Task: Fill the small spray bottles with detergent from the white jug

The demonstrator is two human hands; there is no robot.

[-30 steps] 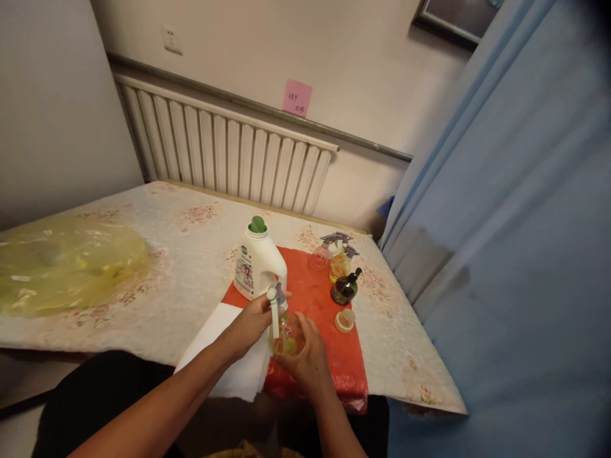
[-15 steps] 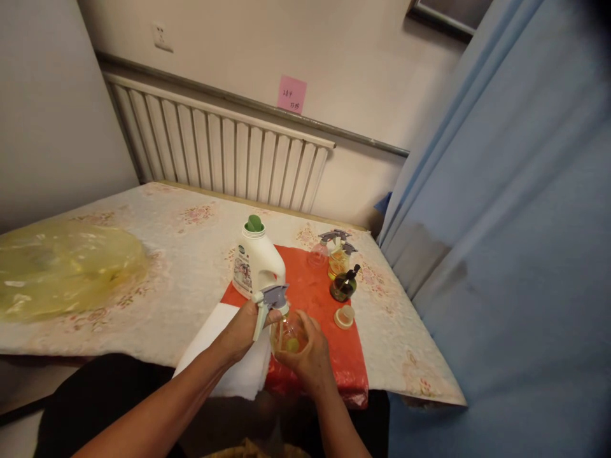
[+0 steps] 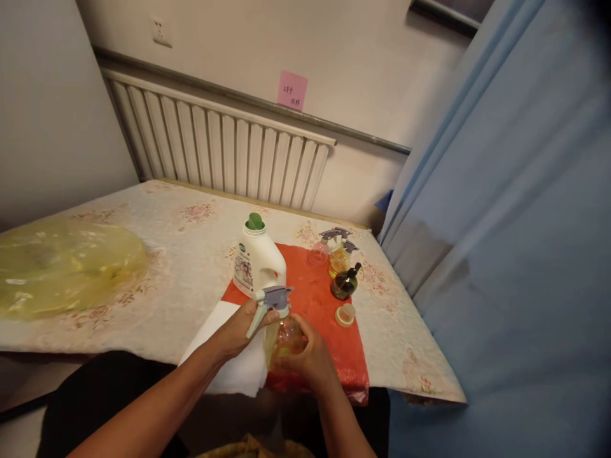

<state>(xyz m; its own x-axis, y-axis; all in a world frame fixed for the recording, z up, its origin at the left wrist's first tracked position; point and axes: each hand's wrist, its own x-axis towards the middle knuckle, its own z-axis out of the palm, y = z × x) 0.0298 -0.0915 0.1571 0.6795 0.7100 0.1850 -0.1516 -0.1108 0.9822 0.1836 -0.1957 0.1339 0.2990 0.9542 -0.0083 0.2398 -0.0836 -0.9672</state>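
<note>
A clear spray bottle [image 3: 287, 332] with a grey and white trigger head is between my hands, near the front of the red cloth. My left hand [image 3: 245, 327] is closed about its neck, just under the trigger. My right hand [image 3: 308, 356] wraps round the body from the right side. A little yellowish liquid seems to lie low in the bottle. Right behind it stands a white jug [image 3: 261, 261] with a green piece in its mouth. A folded white cloth [image 3: 233, 369] lies beneath my left forearm.
On the right of the red cloth [image 3: 310, 273] stand several spray bottles [image 3: 338, 257], a dark pump bottle [image 3: 344, 284] and a pale round cap [image 3: 344, 315]. A yellow plastic bag [image 3: 67, 267] lies at left. A blue curtain [image 3: 501, 222] hangs along the right side.
The spray bottle's trigger head has shifted slightly right and tilted a little. Both hands stay on the bottle. The other things have not moved on the table.
</note>
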